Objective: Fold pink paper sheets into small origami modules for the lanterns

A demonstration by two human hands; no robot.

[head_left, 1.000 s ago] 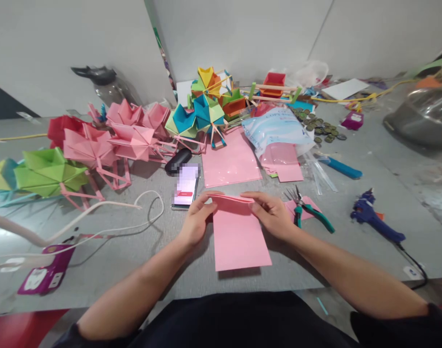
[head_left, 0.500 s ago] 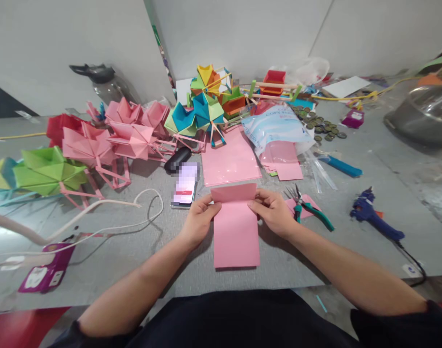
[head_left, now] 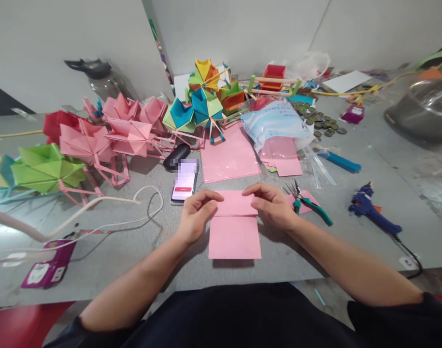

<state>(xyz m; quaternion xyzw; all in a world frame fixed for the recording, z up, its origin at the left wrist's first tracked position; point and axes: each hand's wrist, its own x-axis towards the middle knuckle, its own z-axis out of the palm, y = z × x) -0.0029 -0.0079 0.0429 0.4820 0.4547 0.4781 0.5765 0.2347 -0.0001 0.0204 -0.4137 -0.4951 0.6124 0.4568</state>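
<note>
A sheet of pink paper (head_left: 234, 238) lies in front of me with its far part folded over toward me, making a flap that ends about halfway down. My left hand (head_left: 199, 212) pinches the folded part at its left edge, thumb on top. On the opposite edge my right hand (head_left: 273, 205) grips the flap the same way, fingers curled at the fold. Just right of that hand are pliers with green handles (head_left: 311, 205), resting on a small pink paper piece. A lit phone (head_left: 185, 181) lies beyond my left hand.
Pink sheets (head_left: 228, 157) and a plastic paper packet (head_left: 277, 125) lie ahead. Folded paper shapes (head_left: 90, 140) crowd the left. A blue glue gun (head_left: 375, 210), blue cutter (head_left: 340, 161) and coins (head_left: 324, 123) are at right. A white cable (head_left: 108, 224) loops near a purple power strip (head_left: 50, 263).
The far end of the pink paper, raised between my hands before, is now folded down flat toward me. Both hands have shifted slightly, their fingers now over the fold.
</note>
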